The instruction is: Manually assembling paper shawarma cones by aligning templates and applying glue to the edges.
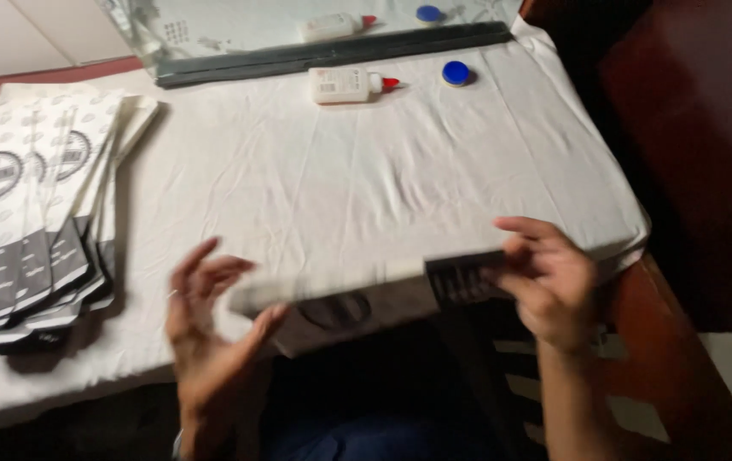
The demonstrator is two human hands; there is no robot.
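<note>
A flat white paper bag [357,294] with a dark printed end lies across the near edge of the table, blurred by motion. My right hand [545,282] pinches its dark right end between thumb and fingers. At the bag's left end, my left hand [208,329] has its fingers spread and its thumb touching the edge. A stack of similar printed paper bags [29,213] lies fanned out at the table's left side.
A white cloth [340,171] covers the table. At the far side lie a white glue bottle with a red tip [349,84] and a blue cap [456,73], in front of a mirror with a dark frame [332,53]. Dark wooden furniture [690,128] stands to the right.
</note>
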